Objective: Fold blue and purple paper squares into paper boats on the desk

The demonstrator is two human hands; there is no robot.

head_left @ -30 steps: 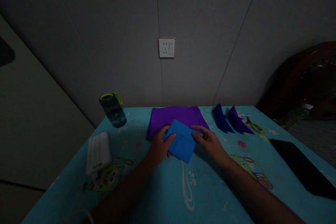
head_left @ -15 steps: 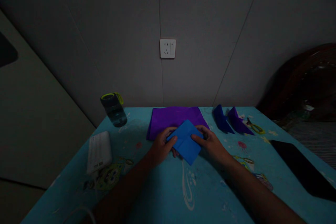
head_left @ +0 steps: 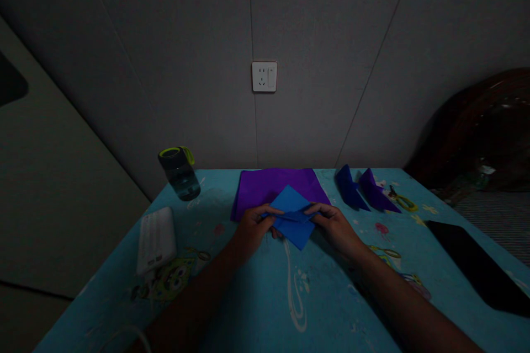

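Note:
Between my two hands is a folded blue paper (head_left: 292, 197), diamond-shaped, with a raised fold across its middle. Its left corner is pinched by my left hand (head_left: 255, 226), thumb and fingers closed on it. My right hand (head_left: 334, 227) grips the right corner in the same manner. Behind the hands lie purple sheets (head_left: 273, 182) on the table. To the right stand a dark blue folded paper boat (head_left: 349, 188) and a purple folded paper boat (head_left: 375, 192).
A water bottle (head_left: 181, 175) stands at the back left, above a white power bank (head_left: 156, 240) with a cable. Green-handled scissors (head_left: 404, 202) lie at the back right. A black flat object (head_left: 476, 265) rests on the right side of the patterned table (head_left: 256, 309).
The blue paper's middle has opened into a raised fold, and its lower corner sits slightly higher. My fingers have shifted to the fold at both sides.

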